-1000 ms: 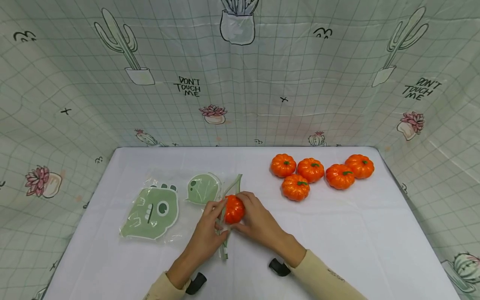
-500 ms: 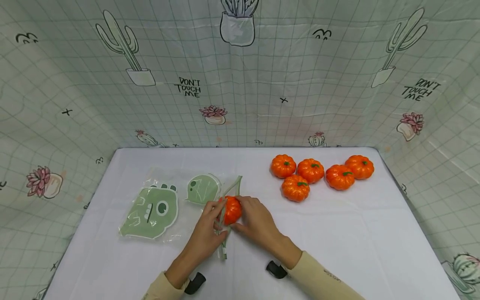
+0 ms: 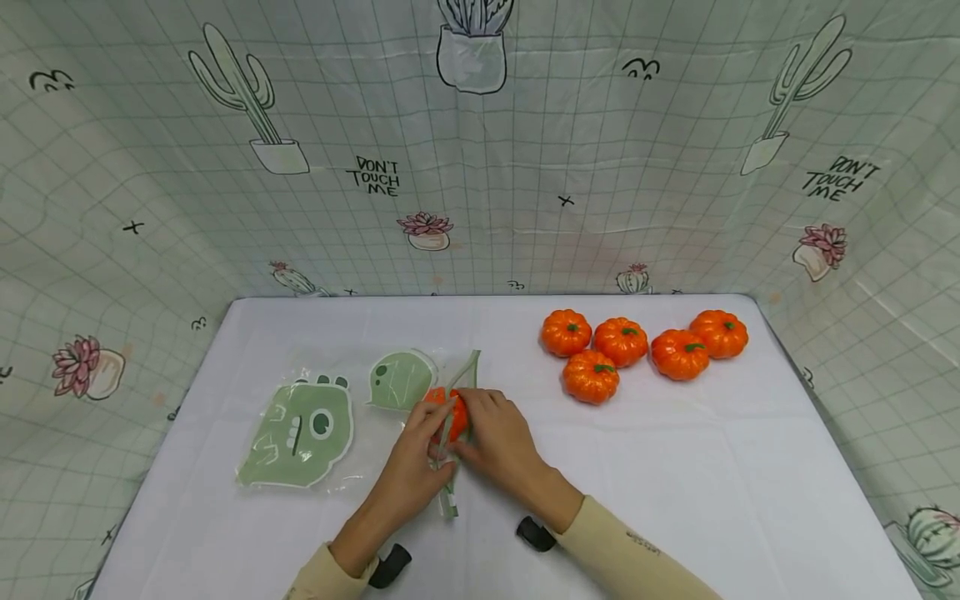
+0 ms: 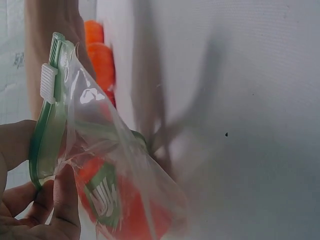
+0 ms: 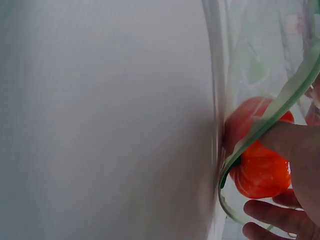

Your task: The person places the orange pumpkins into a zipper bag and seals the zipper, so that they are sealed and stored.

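A clear zip bag [image 3: 352,467] with green cartoon prints lies flat on the table, its green-edged mouth [image 5: 287,102] raised and spread towards the right. My left hand [image 3: 408,458] pinches that mouth edge; the left wrist view shows a white slider [image 4: 48,82] on the green zip. A shiny orange toy pumpkin [image 5: 260,172] sits in the mouth, partly behind the clear film. My right hand [image 3: 504,437] holds the pumpkin from the right, thumb on its side. Between the hands the pumpkin [image 3: 457,417] is partly covered by fingers.
Several orange toy pumpkins [image 3: 592,377] with green stems stand in two groups at the back right of the white table [image 3: 720,483]. A patterned curtain [image 3: 525,167] hangs behind it and at both sides. Black straps [image 3: 536,534] sit at both wrists.
My right hand has moved left, carrying the pumpkin from outside the bag's edge into its mouth. The printed bag has shifted slightly. My left hand keeps its place on the edge.
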The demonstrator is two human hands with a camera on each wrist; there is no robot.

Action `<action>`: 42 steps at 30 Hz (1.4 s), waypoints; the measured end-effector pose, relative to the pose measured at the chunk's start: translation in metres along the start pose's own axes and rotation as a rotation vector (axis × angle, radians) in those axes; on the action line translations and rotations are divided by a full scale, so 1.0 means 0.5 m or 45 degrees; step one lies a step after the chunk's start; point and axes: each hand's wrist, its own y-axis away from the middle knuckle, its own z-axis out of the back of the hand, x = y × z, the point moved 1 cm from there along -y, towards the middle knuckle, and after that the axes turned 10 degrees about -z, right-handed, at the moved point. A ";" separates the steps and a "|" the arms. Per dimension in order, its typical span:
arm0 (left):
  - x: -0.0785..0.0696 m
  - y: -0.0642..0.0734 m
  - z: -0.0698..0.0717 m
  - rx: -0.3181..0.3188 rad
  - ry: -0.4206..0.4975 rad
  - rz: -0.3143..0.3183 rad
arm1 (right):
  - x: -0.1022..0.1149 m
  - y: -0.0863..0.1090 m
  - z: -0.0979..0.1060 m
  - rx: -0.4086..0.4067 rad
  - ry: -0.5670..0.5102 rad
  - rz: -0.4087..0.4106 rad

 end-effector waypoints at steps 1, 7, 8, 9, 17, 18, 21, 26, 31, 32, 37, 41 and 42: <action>0.000 0.000 0.000 0.003 0.002 0.002 | 0.000 0.001 0.001 -0.007 0.024 0.014; 0.001 0.003 0.001 0.005 0.010 -0.018 | -0.009 0.005 0.004 -0.039 0.077 0.029; 0.001 0.003 0.002 0.007 0.008 -0.021 | -0.010 0.005 0.004 -0.038 0.076 0.027; 0.002 0.003 0.002 0.009 0.001 -0.023 | -0.010 0.005 0.003 -0.033 0.072 0.024; 0.004 0.001 0.005 0.015 -0.007 -0.013 | 0.000 -0.011 -0.015 -0.023 0.058 0.013; 0.004 0.000 0.005 0.011 -0.004 -0.019 | 0.001 -0.013 -0.016 -0.029 0.060 0.014; 0.007 0.000 0.005 -0.002 0.006 -0.043 | 0.003 -0.016 -0.019 -0.042 0.066 0.011; 0.009 0.001 0.007 -0.007 -0.007 -0.063 | 0.000 -0.013 -0.015 -0.046 0.072 -0.008; 0.009 0.004 0.019 -0.013 -0.073 -0.027 | -0.012 -0.004 -0.001 -0.026 0.066 -0.047; 0.009 0.006 0.022 -0.014 -0.101 -0.012 | -0.015 -0.002 0.003 -0.022 0.055 -0.059; 0.012 0.012 0.044 -0.042 -0.287 0.052 | -0.029 0.006 0.026 -0.007 0.016 -0.116; 0.020 0.015 0.062 -0.127 -0.406 -0.014 | -0.037 0.011 0.045 0.004 -0.027 -0.162; 0.022 0.016 0.066 -0.150 -0.429 -0.036 | -0.039 0.012 0.049 0.006 -0.034 -0.172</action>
